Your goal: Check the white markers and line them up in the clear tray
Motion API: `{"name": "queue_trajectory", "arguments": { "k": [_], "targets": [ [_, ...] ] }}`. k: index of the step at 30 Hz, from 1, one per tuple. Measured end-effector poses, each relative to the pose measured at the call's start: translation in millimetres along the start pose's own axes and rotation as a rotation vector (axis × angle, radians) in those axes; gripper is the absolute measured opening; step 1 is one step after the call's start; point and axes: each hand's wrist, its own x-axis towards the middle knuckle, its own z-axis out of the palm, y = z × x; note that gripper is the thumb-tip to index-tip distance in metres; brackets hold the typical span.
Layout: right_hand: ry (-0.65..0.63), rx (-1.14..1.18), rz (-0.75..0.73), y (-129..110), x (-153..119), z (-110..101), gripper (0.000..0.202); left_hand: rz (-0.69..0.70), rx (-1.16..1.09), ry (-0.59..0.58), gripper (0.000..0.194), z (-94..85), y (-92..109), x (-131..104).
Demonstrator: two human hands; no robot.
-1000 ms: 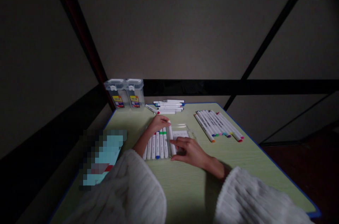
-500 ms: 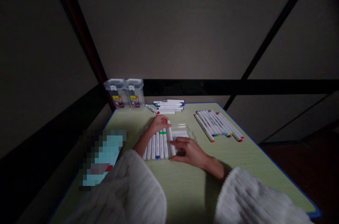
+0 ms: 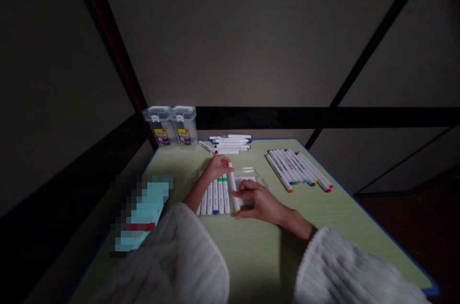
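A white marker (image 3: pixel 233 185) with a yellow tip lies lengthwise between my two hands, over a clear tray (image 3: pixel 247 170). At its far end, the fingers of my left hand (image 3: pixel 217 168) are closed on it. My right hand (image 3: pixel 259 202) pinches its near end between thumb and index finger. Left of this marker, several white markers (image 3: pixel 209 198) lie side by side in the tray, two with green bands and one with a blue tip. A white card shows in the right part of the tray, partly behind my right hand.
Two clear lidded boxes (image 3: pixel 184 127) stand at the table's back left. Loose markers (image 3: pixel 233 143) lie at the back, and a row of markers (image 3: pixel 296 170) lies at the right. A blurred turquoise object (image 3: pixel 149 208) is at the left edge.
The view has shifted slightly. The marker between my hands is tilted a little more, its near end slightly farther right, with both hands still on it.
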Motion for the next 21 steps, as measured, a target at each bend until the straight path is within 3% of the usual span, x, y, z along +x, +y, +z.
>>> {"name": "queue_trajectory", "arguments": {
  "k": [21],
  "targets": [
    [0.038,0.016,0.02,-4.8,-1.0,2.6,0.05,-0.012,0.01,-0.028,0.031,-0.3,2.8,-2.1]
  ]
}}
